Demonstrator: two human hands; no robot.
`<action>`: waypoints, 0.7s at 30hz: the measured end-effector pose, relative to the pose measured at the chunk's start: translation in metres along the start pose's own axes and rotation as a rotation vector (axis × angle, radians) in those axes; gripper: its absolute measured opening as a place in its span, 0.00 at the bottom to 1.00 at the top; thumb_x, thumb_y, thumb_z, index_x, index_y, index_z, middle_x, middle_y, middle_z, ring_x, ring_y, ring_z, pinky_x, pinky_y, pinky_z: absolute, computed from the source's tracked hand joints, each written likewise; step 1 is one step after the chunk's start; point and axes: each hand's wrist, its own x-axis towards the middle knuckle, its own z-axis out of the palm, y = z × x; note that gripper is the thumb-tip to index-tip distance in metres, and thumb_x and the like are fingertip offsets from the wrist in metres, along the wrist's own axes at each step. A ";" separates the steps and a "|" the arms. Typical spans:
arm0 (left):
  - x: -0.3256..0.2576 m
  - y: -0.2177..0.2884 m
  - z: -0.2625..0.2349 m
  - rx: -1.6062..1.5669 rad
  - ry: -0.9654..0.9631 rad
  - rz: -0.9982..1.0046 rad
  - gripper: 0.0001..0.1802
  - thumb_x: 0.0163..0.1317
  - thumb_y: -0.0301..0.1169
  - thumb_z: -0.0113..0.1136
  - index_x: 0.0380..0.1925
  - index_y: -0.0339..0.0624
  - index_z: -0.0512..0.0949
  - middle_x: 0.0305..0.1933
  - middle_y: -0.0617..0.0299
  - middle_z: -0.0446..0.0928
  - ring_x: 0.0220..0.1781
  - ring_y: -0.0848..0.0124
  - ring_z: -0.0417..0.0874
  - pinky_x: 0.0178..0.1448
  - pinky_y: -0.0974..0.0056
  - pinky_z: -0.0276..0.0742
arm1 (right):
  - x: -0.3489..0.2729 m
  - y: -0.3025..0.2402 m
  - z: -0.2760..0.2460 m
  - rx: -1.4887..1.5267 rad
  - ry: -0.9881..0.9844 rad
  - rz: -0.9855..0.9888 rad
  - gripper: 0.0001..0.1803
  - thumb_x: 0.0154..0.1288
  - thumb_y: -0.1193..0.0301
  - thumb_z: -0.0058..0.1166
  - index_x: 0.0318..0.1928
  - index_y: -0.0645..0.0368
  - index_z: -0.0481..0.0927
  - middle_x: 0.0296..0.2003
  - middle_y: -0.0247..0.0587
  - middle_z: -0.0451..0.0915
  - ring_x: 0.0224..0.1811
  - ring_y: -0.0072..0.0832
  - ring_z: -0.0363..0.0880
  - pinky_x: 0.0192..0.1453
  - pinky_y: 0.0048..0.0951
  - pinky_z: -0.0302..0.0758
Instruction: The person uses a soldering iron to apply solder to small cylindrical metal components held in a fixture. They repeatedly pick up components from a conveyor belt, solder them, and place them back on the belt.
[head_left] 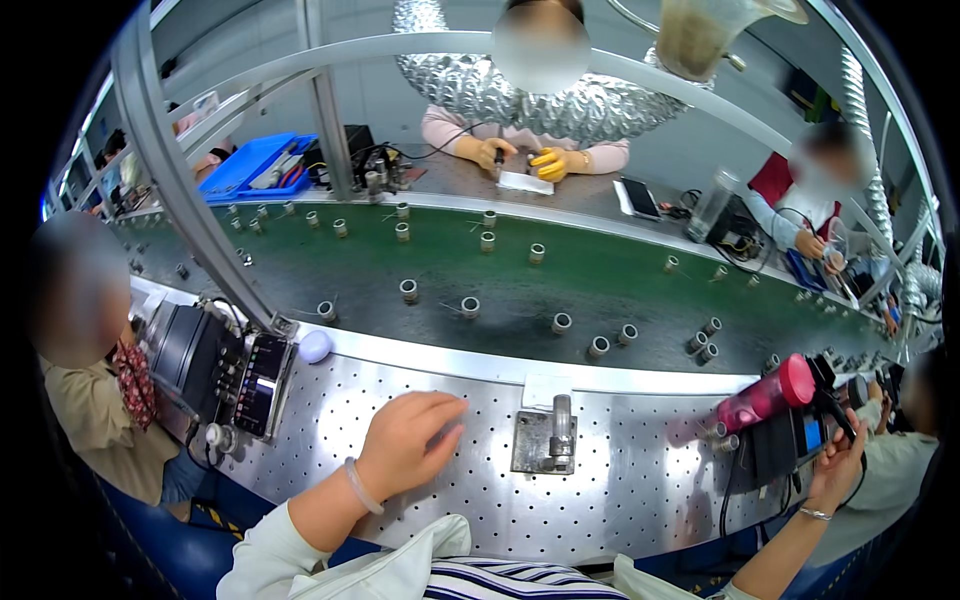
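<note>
My left hand (412, 440) hovers over the perforated metal worktop (400, 520), its fingers loosely bent and the thumb apart, with nothing seen in it. To its right sits a small metal fixture (528, 455) with a square base. An upright cylindrical metal part (562, 425) stands on that fixture, and neither hand touches it. Far to the right, my right hand (838, 468) is closed around a slim black-handled tool (838, 412) beside a black box-shaped unit (775, 448). The tool's tip is hard to make out.
Beyond the worktop runs a green conveyor belt (300, 262) carrying several short metal cylinders (470, 307). A pink-lidded bottle (765, 392) lies near my right hand. A purple round object (315, 346) and black equipment (190, 350) stand left. Co-workers sit across and on both sides.
</note>
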 end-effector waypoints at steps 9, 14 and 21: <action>0.082 -0.081 0.005 0.119 0.191 -0.347 0.18 0.51 0.29 0.64 0.44 0.40 0.77 0.44 0.57 0.70 0.30 0.65 0.77 0.38 0.63 0.75 | 0.008 0.002 -0.041 -0.409 0.250 -0.349 0.17 0.69 0.62 0.41 0.44 0.53 0.82 0.16 0.22 0.63 0.16 0.09 0.55 0.20 0.13 0.46; 0.107 -0.094 0.045 0.218 0.081 -0.287 0.24 0.48 0.34 0.69 0.46 0.38 0.77 0.45 0.54 0.71 0.41 0.56 0.78 0.45 0.58 0.75 | -0.076 -0.027 -0.009 -0.129 0.075 -0.484 0.28 0.71 0.62 0.33 0.63 0.69 0.64 0.16 0.30 0.71 0.17 0.12 0.62 0.21 0.11 0.56; 0.109 -0.106 0.064 0.067 0.077 -0.311 0.15 0.48 0.31 0.69 0.35 0.36 0.81 0.31 0.57 0.75 0.32 0.64 0.77 0.37 0.64 0.73 | -0.124 0.029 0.106 0.288 -0.598 0.036 0.37 0.72 0.53 0.27 0.61 0.82 0.57 0.43 0.66 0.77 0.36 0.42 0.82 0.41 0.37 0.81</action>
